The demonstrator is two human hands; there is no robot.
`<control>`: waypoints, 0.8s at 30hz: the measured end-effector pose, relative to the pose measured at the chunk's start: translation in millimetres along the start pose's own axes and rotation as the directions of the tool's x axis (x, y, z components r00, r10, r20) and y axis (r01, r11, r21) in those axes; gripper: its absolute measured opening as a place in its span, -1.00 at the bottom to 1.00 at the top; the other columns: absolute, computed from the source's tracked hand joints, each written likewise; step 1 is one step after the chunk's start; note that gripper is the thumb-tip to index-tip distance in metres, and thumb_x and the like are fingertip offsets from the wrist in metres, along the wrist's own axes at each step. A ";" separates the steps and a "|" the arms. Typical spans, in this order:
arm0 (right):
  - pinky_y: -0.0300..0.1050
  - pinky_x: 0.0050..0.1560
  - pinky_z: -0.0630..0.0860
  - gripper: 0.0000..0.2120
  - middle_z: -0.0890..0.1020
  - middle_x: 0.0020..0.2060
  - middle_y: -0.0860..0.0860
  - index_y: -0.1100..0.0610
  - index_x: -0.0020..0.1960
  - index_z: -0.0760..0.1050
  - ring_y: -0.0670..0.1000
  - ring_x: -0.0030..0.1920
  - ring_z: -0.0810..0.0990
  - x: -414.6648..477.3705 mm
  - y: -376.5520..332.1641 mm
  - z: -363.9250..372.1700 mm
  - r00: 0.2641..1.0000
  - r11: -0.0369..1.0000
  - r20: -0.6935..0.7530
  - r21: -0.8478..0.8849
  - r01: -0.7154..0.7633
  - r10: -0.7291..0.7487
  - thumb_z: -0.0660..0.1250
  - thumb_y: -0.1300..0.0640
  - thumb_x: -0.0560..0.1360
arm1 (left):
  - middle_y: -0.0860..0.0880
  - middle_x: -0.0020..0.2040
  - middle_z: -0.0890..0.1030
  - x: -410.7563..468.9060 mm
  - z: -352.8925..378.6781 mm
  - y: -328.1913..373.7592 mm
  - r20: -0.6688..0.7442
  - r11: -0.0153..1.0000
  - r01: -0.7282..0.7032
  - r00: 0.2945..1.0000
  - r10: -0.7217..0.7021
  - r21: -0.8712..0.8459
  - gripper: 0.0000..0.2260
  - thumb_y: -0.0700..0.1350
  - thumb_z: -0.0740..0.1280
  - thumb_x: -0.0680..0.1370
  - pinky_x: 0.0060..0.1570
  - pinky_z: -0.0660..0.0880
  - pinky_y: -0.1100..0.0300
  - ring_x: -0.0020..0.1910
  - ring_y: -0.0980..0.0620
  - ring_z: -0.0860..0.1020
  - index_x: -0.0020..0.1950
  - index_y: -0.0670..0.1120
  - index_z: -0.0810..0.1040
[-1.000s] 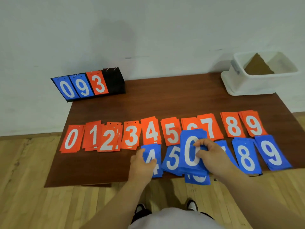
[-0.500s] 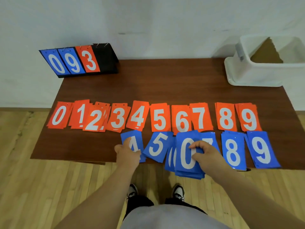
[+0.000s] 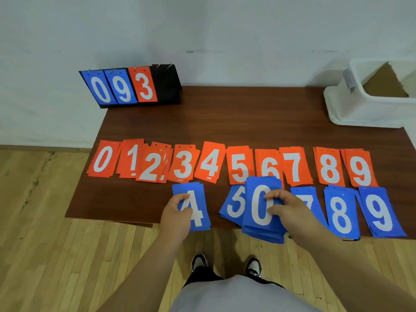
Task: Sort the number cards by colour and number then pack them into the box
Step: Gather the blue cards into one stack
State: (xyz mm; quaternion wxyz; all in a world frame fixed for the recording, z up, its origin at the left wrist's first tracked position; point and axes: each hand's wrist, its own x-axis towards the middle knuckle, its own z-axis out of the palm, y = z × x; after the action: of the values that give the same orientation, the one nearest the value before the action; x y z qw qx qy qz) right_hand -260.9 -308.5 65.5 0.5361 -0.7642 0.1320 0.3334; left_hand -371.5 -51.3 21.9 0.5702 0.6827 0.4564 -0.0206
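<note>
Blue, thin and likely slick, the 0 stack at lower centre sits gripped in the right hand, left hand pinching the 4 pile — squeeze across long edges lest it fan.

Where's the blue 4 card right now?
Head view: the blue 4 card lies at the blue row's left end, held by the left hand, in front of the orange 3.
</note>
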 end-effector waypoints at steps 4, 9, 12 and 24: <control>0.08 -0.09 0.68 -0.73 0.63 0.21 0.07 0.04 0.07 0.62 0.16 0.12 0.68 -14.0 -28.7 29.7 0.992 0.958 0.125 0.286 -0.006 -0.031 0.33 0.38 0.56 | 0.06 0.11 0.56 -13.6 -31.8 15.3 0.071 0.996 -0.074 0.995 0.077 -0.047 -0.72 -0.23 0.31 0.63 -0.28 0.60 0.22 -0.04 0.03 0.65 0.24 0.11 0.52; -0.02 -0.20 0.69 -0.70 0.69 0.12 0.13 0.12 0.08 0.58 0.16 0.04 0.71 -39.4 -66.1 60.7 0.930 0.818 0.329 0.573 -0.057 -0.165 0.21 0.44 0.56 | 0.04 0.18 0.60 -27.0 -50.0 48.2 0.197 0.975 -0.169 0.961 0.195 -0.141 -0.66 -0.28 0.29 0.63 -0.08 0.68 -0.06 -0.02 0.06 0.68 0.21 0.17 0.54; 0.01 -0.15 0.70 -0.70 0.68 0.15 0.15 0.12 0.10 0.57 0.19 0.06 0.70 -45.8 -75.7 77.2 0.923 0.821 0.327 0.570 -0.022 -0.203 0.24 0.43 0.53 | 0.15 0.22 0.60 -36.6 -59.4 73.2 0.253 0.942 -0.251 0.918 0.304 -0.221 -0.61 -0.27 0.27 0.65 -0.04 0.67 0.02 0.04 0.14 0.67 0.25 0.24 0.54; 0.00 -0.13 0.68 -0.72 0.70 0.15 0.10 0.13 0.14 0.57 0.18 0.12 0.70 -66.7 -88.9 94.3 0.949 0.870 0.193 0.475 0.132 -0.249 0.25 0.42 0.57 | 0.52 0.17 0.46 -54.0 -81.4 113.0 0.399 0.872 -0.459 0.778 0.486 -0.168 -0.72 -0.01 0.16 0.72 0.09 0.43 0.48 0.14 0.57 0.40 0.22 0.39 0.48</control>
State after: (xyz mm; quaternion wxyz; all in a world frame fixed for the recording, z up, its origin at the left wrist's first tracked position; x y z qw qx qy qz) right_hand -295.4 -198.6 154.9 0.7430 -0.5785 0.0620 0.3308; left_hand -370.0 -11.2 165.8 0.6636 0.7359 0.1343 -0.0125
